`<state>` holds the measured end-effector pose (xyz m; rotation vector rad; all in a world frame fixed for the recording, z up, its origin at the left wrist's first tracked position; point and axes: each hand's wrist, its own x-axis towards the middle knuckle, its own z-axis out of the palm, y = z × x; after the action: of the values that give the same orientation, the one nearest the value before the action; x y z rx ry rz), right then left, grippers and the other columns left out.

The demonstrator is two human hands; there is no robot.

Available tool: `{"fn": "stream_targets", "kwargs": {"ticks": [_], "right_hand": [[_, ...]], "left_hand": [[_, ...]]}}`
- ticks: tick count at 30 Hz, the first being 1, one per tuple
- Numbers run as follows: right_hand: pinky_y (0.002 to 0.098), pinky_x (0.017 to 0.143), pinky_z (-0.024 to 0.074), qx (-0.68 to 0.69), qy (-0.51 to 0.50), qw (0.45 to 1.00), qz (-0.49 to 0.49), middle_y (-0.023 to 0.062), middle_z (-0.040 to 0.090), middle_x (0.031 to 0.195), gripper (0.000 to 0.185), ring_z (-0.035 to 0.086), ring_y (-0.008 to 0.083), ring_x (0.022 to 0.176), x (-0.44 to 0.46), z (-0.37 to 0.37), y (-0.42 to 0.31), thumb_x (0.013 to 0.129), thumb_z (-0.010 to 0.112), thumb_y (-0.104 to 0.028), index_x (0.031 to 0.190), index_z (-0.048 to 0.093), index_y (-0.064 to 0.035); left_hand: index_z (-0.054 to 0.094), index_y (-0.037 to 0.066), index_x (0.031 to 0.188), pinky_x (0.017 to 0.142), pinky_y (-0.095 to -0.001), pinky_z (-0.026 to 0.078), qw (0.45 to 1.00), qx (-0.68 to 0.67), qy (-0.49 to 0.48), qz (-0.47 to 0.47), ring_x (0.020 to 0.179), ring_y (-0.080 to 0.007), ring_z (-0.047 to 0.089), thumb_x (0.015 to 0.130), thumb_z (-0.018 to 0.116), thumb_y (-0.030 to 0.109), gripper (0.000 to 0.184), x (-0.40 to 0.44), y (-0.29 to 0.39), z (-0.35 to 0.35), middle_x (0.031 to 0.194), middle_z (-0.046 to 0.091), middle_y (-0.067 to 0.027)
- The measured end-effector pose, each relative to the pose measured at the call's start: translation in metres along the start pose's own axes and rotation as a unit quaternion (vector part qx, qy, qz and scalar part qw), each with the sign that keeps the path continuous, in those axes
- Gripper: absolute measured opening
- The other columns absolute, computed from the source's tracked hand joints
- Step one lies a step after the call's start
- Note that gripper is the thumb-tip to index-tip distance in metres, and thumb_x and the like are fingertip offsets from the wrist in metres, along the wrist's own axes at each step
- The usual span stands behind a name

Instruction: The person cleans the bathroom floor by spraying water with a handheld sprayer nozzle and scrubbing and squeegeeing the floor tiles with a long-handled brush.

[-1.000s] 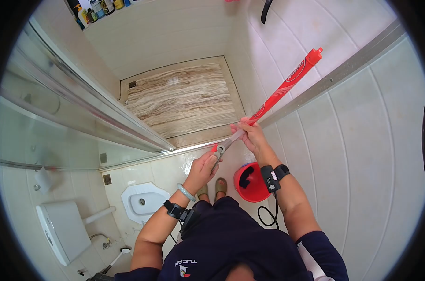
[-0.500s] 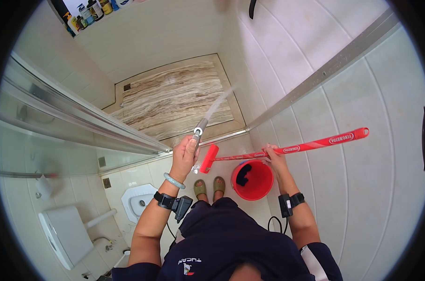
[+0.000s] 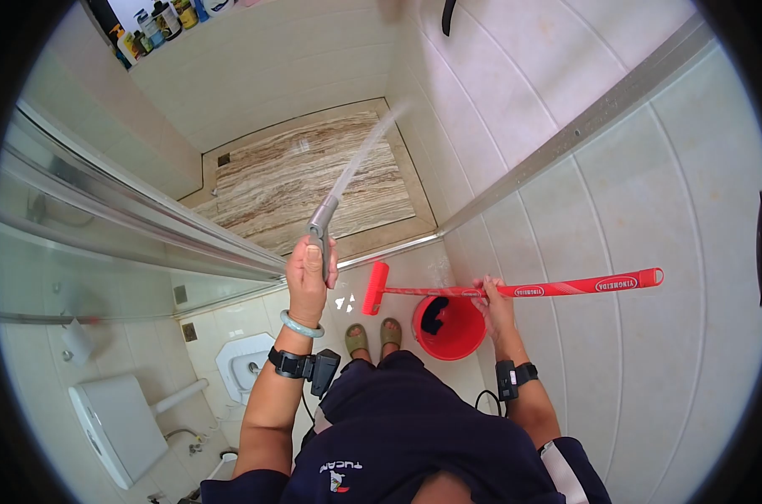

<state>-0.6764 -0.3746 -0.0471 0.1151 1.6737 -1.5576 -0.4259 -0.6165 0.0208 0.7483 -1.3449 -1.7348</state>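
My left hand (image 3: 312, 273) is closed around a grey spray gun (image 3: 323, 217), thumb along its body. A jet of water (image 3: 360, 160) leaves its nozzle toward the far right corner of the shower floor. My right hand (image 3: 494, 302) grips a red long-handled scrubber (image 3: 557, 290) partway along its pole, which lies almost level. The scrubber's short crosswise head (image 3: 375, 288) points left; whether it has bristles I cannot make out. Under the pole, beside my right hand, stands a red bucket (image 3: 460, 332) with a dark cloth-like item (image 3: 434, 316) inside.
Ahead lies the marbled shower floor (image 3: 314, 181), behind a low metal threshold (image 3: 364, 260). A sliding glass door (image 3: 129, 210) is on the left, a tiled wall on the right. A squat toilet (image 3: 240, 370) sits left of my feet. Several bottles (image 3: 150, 29) line the window ledge.
My left hand has shifted left with the spray gun, and the jet has swung left with it. The scrubber's far right end has dropped, so its pole is more level.
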Motion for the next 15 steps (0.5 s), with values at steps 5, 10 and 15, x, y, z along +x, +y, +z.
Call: {"fn": "stream_targets", "kwargs": {"ticks": [5,10,15], "right_hand": [[0.0306,0.075,0.0474,0.026,-0.013,0.999,-0.025,0.0001,0.062,0.09,0.018,0.056,0.0092,0.084,0.002,0.004,0.001,0.093,0.057,-0.025,0.079,0.049,-0.0165],[0.0448,0.082,0.0521,0.126,-0.058,0.987,-0.082,0.0001,0.051,0.077,0.022,0.054,0.0121,0.09,0.001,0.018,-0.005,0.094,0.054,-0.021,0.076,0.046,-0.0143],[0.0504,0.081,0.0546,0.135,-0.112,0.971,-0.162,0.0011,0.042,0.071,0.027,0.05,0.014,0.087,-0.01,0.05,-0.045,0.094,0.055,-0.016,0.07,0.042,-0.0123]], "left_hand": [[0.052,0.003,0.098,0.04,-0.0194,0.029,0.996,0.081,0.032,0.017,0.044,-0.0047,0.035,0.097,0.042,0.046,0.044,-0.002,-0.006,-0.006,0.061,0.045,0.0013],[0.054,0.002,0.099,0.041,-0.0185,0.03,0.987,0.151,0.034,0.052,0.046,-0.0034,0.038,0.097,0.046,0.039,0.038,-0.018,-0.022,-0.005,0.061,0.047,0.0025],[0.06,0.001,0.103,0.052,-0.0269,0.041,0.97,0.235,0.019,0.061,0.054,-0.0124,0.051,0.093,0.054,0.025,0.026,-0.013,-0.012,-0.019,0.06,0.052,-0.0038]]}}
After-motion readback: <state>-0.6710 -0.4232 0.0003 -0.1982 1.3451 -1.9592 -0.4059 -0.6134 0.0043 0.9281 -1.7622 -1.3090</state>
